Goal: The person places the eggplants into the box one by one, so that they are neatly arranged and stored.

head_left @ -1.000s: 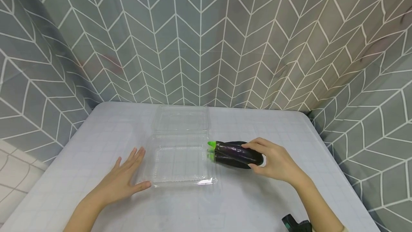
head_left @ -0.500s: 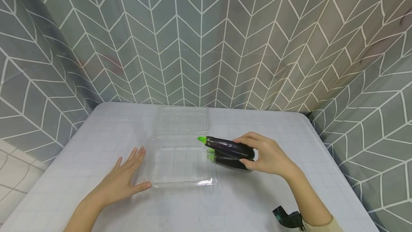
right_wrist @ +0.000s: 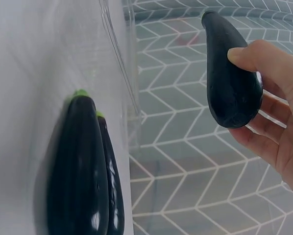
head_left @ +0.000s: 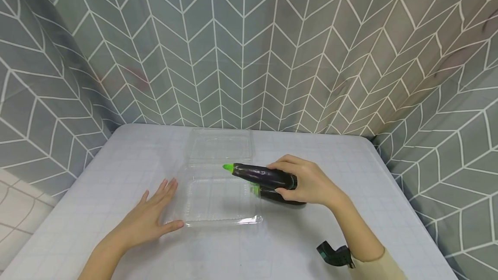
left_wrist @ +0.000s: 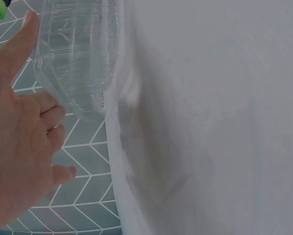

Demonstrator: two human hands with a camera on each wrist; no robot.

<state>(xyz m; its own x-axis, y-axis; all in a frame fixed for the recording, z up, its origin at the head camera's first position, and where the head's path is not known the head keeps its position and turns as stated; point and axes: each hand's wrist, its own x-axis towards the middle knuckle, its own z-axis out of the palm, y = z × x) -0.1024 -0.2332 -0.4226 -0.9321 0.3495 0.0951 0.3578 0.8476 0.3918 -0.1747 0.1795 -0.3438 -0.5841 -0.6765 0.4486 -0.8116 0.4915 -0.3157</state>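
Note:
My right hand (head_left: 307,180) grips a dark purple eggplant (head_left: 260,176) near its thick end, its green tip pointing left. In the right wrist view, thumb and fingers wrap this held eggplant (right_wrist: 230,73), which is raised off the table. Below it lie two more eggplants, a larger one (right_wrist: 78,166) and another eggplant (right_wrist: 113,181) beside it. A clear plastic clamshell box (head_left: 218,220) lies opened flat, its lid (head_left: 219,145) at the back. The held eggplant's tip is above the box's right half. My left hand (head_left: 145,217) spreads its fingers at the box's left side, thumb by the front-left corner.
The white table (head_left: 233,256) has a patterned grey curtain (head_left: 243,46) behind it and along both sides. A black device (head_left: 334,255) is strapped at my right wrist. Tiled flooring (head_left: 19,211) shows at the far left.
My right hand has lifted one eggplant off the others and carried it left, its tip now over the box. The left hand has hardly moved.

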